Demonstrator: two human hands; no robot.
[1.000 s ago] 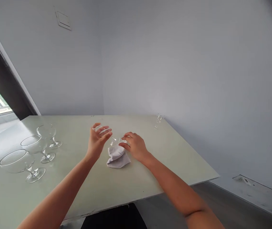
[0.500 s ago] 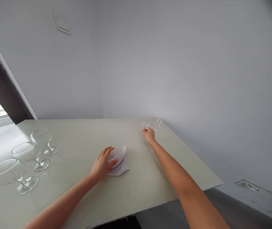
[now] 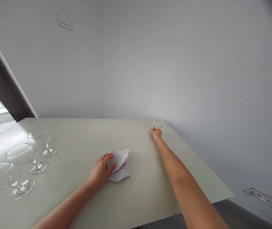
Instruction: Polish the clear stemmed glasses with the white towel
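Note:
On the table (image 3: 78, 136), my left hand (image 3: 100, 168) rests with its thumb and fingers closed on a folded white cloth (image 3: 121, 159). My right hand (image 3: 156, 133) reaches to the far right end, its fingers pinched at the lower part of a clear stemmed glass (image 3: 155, 122). Right beside that one stands another clear glass (image 3: 164, 122), partly overlapped by it in my view. Its lower part is hard to make out.
Three larger stemmed glasses stand in a row on the left: a far one (image 3: 39, 138), a middle one (image 3: 22, 154) and a near one (image 3: 1, 176). A grey wall (image 3: 186, 63) borders the table's far and right sides.
My right hand has moved the glass rightward, closer to the glass beside it. My left hand stays on the cloth, its fingers settled lower on it. The view has shifted slightly.

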